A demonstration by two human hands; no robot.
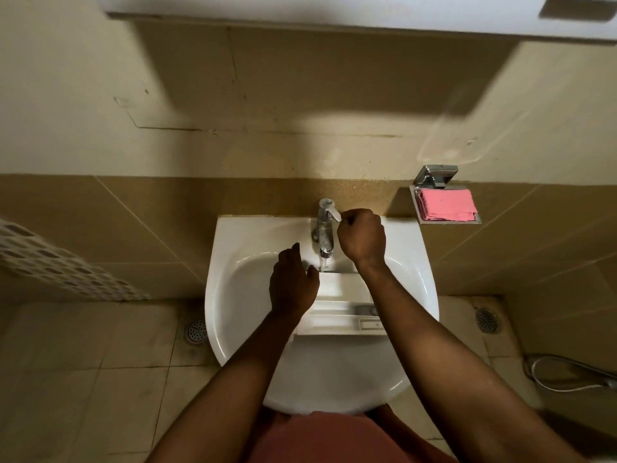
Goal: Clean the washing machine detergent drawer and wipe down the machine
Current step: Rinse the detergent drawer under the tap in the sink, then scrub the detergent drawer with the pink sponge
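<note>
1. head view, task's thing: white plastic detergent drawer (340, 302), lying in the white ceramic wash basin (233, 295). its long axis runs from the tap towards the person, and its front panel is at the near end.
2. head view, water: chrome lever tap (325, 235) at the basin's back rim. a thin stream falls from the spout onto the drawer's far end.
3. head view, left hand (292, 282): seen from the back, at the drawer's far-left corner. thumb and forefinger curve round that corner and seem to hold it; the other fingers are hidden.
4. head view, right hand (362, 237): raised above the drawer, fingers curled into a fist round the tip of the tap lever, wrist bent, forearm crossing over the drawer's right side.
5. relation for the coming move: the drawer lies below and just nearer than the right hand and touches the left, so the left is the nearer one for turning it under the stream.
6. head view, other: folded pink cloth (447, 205) in a chrome wall dish (415, 203), well right of the tap.
</note>
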